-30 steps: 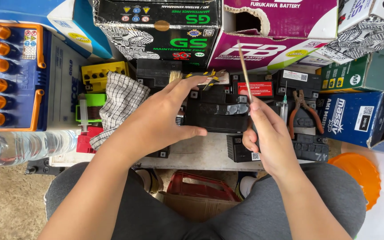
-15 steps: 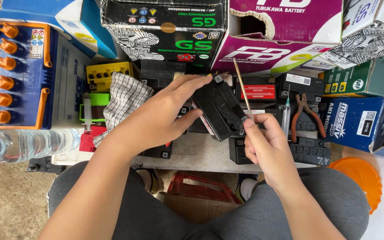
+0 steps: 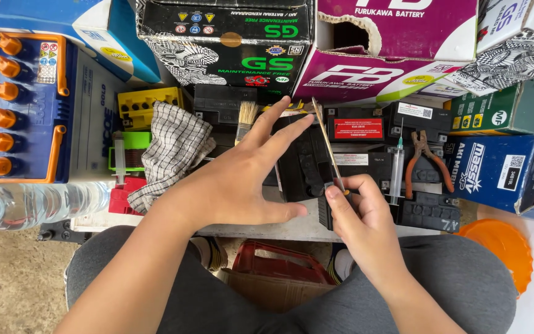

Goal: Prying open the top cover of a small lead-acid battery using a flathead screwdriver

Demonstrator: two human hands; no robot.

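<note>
My left hand (image 3: 236, 179) lies with its fingers stretched and spread over a small black battery (image 3: 307, 170) on the low work board; its thumb points right along the board's front edge. My right hand (image 3: 363, 210) pinches a thin tan rod (image 3: 326, 139) near its lower end. The rod slants up and left across the battery, its tip near my left fingertips. A small black piece (image 3: 324, 213) sits under my right fingers. A paintbrush (image 3: 245, 117) pokes out behind my left hand.
A checked cloth (image 3: 174, 148) lies to the left, a syringe (image 3: 397, 170) and orange-handled pliers (image 3: 424, 161) to the right. Other black batteries and cardboard boxes (image 3: 230, 43) crowd the back. A big battery with orange caps (image 3: 20, 111), a water bottle (image 3: 38, 204) and an orange lid (image 3: 502, 247) flank my knees.
My left hand has loosened from its grip on the black battery and straightened its fingers. The battery has settled lower, and my right hand with the rod has stayed close to it.
</note>
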